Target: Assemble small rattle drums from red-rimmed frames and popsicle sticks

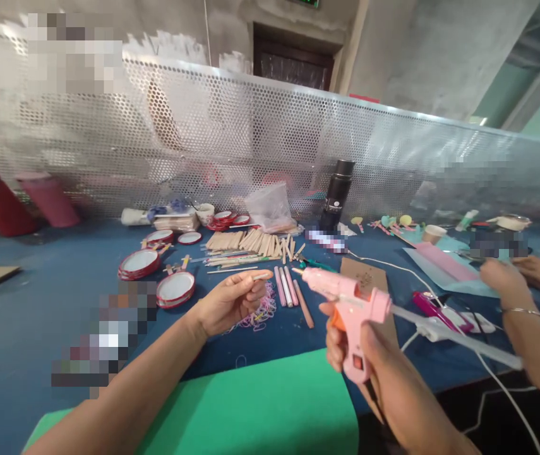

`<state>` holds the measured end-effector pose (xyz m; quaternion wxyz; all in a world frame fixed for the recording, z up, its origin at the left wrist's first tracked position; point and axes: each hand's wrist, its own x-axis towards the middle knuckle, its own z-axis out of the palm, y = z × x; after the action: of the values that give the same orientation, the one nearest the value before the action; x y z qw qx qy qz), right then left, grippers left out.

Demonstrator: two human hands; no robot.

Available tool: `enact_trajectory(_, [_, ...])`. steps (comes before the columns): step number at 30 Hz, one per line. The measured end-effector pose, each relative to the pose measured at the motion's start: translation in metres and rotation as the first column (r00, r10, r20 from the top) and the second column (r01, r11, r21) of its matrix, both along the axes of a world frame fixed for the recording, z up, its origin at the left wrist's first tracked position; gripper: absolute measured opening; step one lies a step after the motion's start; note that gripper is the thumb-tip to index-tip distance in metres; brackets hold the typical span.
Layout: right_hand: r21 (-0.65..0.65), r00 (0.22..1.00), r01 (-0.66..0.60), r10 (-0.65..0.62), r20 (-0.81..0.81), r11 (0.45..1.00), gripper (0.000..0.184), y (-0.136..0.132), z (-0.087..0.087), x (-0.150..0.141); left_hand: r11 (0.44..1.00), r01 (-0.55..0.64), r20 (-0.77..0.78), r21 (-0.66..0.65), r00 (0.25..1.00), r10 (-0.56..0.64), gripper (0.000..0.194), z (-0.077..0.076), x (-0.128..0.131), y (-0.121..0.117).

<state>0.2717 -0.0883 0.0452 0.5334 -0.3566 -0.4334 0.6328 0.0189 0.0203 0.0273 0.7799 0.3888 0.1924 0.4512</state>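
In my right hand (345, 347) is a pink hot glue gun (345, 291), with fingers wrapped round its handle near the orange trigger. A long translucent glue stick (459, 335) sticks out of its back end. The nozzle points left, toward my left hand (236, 300), with a gap between them. My left fingers pinch a small pale stick-like piece (263, 275), mostly hidden by the fingertips. Just beyond that hand lie pink and white rods (286, 286) and a heap of pastel rubber bands (261, 313). A green sheet (260, 404) lies in front of me.
Wooden craft sticks (251, 241) and round red-rimmed pieces (175, 287) lie farther back. A black bottle (337, 196) stands before the perforated metal divider (232, 133). A white cable (402, 264) crosses the right side, near another person's hands (504, 278). Brown cardboard (367, 272) lies behind the glue gun.
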Motion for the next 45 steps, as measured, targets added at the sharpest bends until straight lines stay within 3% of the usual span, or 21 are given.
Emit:
enact_trajectory(4, [0.015, 0.979, -0.041, 0.037, 0.201, 0.999, 0.055, -0.009, -0.010, -0.013, 0.998, 0.052, -0.017, 0.047, 0.999, -0.051, 0.035, 0.000, 0.001, -0.002])
enact_trajectory(12, [0.134, 0.943, -0.068, 0.020, 0.331, 0.989, 0.055, -0.006, -0.013, -0.016, 0.996, 0.042, -0.083, 0.077, 0.996, -0.036, 0.036, 0.000, 0.004, -0.004])
enact_trajectory(45, [0.153, 0.921, -0.117, 0.049, 0.387, 0.981, 0.046, 0.002, -0.011, -0.016, 0.997, 0.025, -0.138, 0.067, 0.990, -0.016, 0.041, -0.004, 0.004, -0.003])
